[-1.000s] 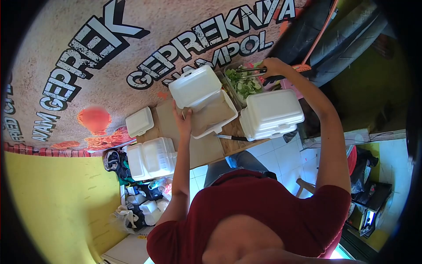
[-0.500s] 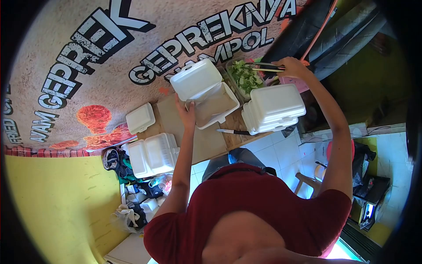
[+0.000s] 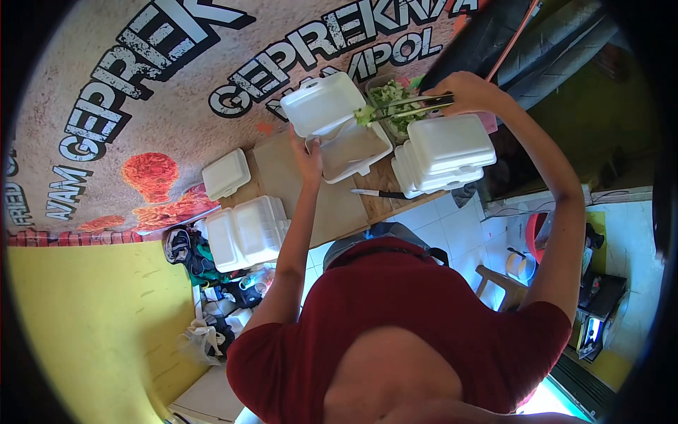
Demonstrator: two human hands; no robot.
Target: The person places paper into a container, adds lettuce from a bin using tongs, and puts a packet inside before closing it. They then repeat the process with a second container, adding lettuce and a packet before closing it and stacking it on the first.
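Note:
My left hand (image 3: 308, 161) grips the left side of an open white foam takeaway box (image 3: 358, 167), thumb at the inner edge. The box's lid (image 3: 321, 104) stands raised towards the wall, and brown paper lines its base. In my right hand (image 3: 466, 94) is a pair of metal tongs (image 3: 417, 107), stretched over a clear tub of chopped green leaves (image 3: 388, 93). A small clump of lettuce (image 3: 364, 115) sits at the tongs' tips, above the right edge of the open box.
Closed foam boxes (image 3: 452, 145) are stacked right of the open one. A knife (image 3: 381, 193) lies near the table's front edge. Further left are a small closed foam box (image 3: 226, 173) and a pile of open foam boxes (image 3: 247, 233). A printed wall (image 3: 233, 42) borders the table.
My right hand has moved left and slightly up from over the tub, and the tongs now carry lettuce towards the open box. My left hand keeps its hold on the box.

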